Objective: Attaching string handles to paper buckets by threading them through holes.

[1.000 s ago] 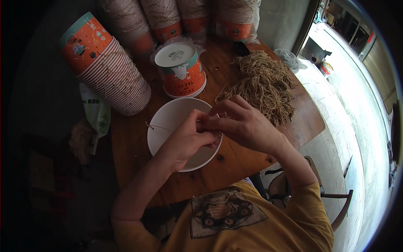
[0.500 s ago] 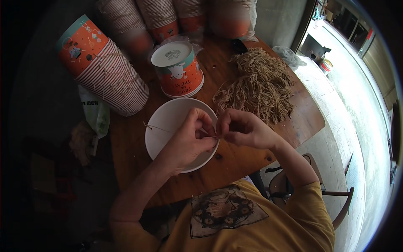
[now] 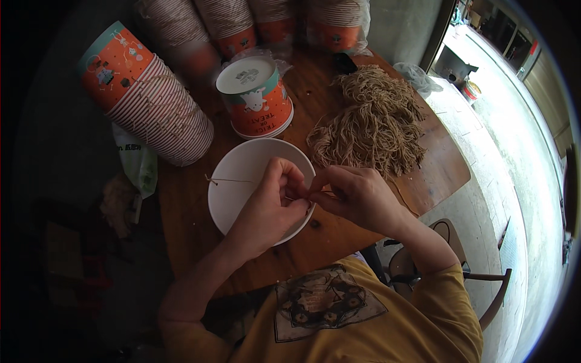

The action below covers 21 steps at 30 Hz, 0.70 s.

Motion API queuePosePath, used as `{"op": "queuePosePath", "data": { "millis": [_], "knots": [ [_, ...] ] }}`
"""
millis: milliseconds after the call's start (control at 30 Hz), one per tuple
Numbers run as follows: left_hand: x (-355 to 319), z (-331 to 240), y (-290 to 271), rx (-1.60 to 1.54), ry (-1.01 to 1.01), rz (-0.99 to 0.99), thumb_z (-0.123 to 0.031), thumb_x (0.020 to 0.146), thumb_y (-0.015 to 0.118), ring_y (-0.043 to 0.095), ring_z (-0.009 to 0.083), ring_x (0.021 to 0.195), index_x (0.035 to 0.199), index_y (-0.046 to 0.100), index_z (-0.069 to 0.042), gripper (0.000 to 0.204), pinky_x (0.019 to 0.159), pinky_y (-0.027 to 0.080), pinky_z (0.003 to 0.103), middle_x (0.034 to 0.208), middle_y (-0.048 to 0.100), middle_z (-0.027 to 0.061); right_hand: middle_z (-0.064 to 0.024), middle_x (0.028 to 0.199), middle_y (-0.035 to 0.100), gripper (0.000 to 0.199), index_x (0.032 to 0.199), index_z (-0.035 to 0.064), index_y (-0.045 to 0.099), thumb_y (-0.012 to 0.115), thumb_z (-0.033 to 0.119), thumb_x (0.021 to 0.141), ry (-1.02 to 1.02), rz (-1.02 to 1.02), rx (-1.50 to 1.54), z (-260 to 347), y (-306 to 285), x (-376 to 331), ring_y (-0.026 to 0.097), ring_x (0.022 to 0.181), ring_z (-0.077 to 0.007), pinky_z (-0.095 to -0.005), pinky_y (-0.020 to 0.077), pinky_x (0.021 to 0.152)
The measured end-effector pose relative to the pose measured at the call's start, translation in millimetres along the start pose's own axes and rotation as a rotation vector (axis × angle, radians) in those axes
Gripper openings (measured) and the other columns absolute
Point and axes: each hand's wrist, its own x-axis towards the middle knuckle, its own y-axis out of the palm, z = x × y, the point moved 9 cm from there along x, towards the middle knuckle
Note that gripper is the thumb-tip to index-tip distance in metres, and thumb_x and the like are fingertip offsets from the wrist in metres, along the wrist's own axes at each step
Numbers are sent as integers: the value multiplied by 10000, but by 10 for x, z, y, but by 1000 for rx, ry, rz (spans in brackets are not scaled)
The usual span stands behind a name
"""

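A white paper bucket (image 3: pixel 229 203) sits before me with its open mouth up. A thin tan cord (image 3: pixel 231 179) pokes out through its left wall, where its end looks knotted, and runs across the mouth to my left hand (image 3: pixel 270 204). That hand is closed in a pinch on the cord by the right rim. Against its fingertips, my right hand (image 3: pixel 362 198) is closed too, thumb and forefinger together at the rim. A strand of cord (image 3: pixel 402 193) trails beyond my right wrist. The exact spot between the fingertips is hidden.
Tan cords (image 3: pixel 374 124) lie heaped at the right. Behind the bucket stands an upturned orange printed bucket (image 3: pixel 264 107). A tall nested stack (image 3: pixel 166 112) leans at left; more wrapped stacks (image 3: pixel 225 24) line the back. The wooden table (image 3: pixel 445 163) ends near a chair (image 3: pixel 493 278).
My right hand has turned, its knuckles now higher and its fingers closer to the left fingertips. A strand of cord now shows beyond my right wrist. The left hand has barely moved.
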Motion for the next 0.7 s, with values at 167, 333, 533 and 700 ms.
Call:
{"op": "queuePosePath", "data": {
  "millis": [167,333,533,700],
  "knots": [
    [-45,-82,29,88,103,-16,28,843,573,553,100,856,1043,403,-28,268,752,488,259,965,527,58,-76,711,612,147,879,77,589,669,173,803,38,3,53,-54,49,0,618,603,-241,-345,495,545],
    [-52,-162,27,377,179,-74,35,818,596,582,151,820,980,476,-12,207,736,499,277,982,477,83,-76,705,609,135,877,73,587,659,161,804,36,-8,27,-53,48,-7,615,594,-239,-341,496,544],
    [-103,-274,26,579,319,-124,35,789,612,579,218,784,923,479,-23,198,686,490,326,983,433,100,-71,723,611,125,874,75,586,659,151,807,18,-28,57,-41,52,-40,616,584,-237,-340,491,524],
    [-174,-384,61,646,375,-196,37,782,609,574,266,741,897,468,-25,192,629,481,369,927,466,108,-61,735,613,126,878,83,586,665,156,814,-8,-51,19,-18,37,-59,618,579,-238,-345,489,511]
  ]
}}
